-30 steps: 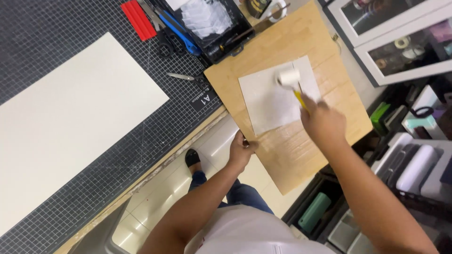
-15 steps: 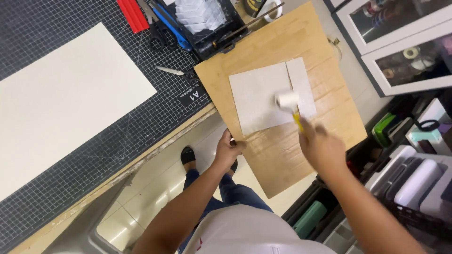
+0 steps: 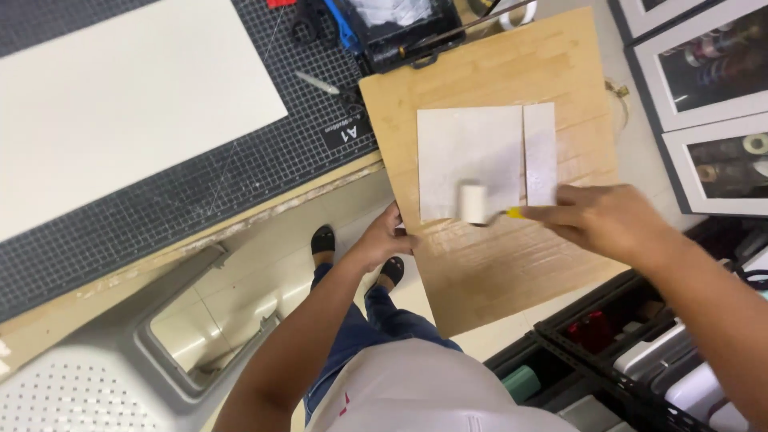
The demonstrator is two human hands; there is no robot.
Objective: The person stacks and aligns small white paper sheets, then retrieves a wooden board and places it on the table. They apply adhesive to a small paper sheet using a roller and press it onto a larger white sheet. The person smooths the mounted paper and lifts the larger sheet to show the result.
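Head view: rolling a white roller (image 3: 474, 203) over white sheets (image 3: 470, 160).
Right hand (image 3: 596, 220) grip closed on roller handle; left hand (image 3: 384, 240) clamped on wooden board (image 3: 496, 264) edge.

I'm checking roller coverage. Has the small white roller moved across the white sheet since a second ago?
Yes. The roller has travelled from the sheet's far right area to its near edge, toward the left hand gripping the wooden board.

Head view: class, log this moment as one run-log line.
right hand: holds roller on white sheet | left hand: grips board edge | mat: large sheet
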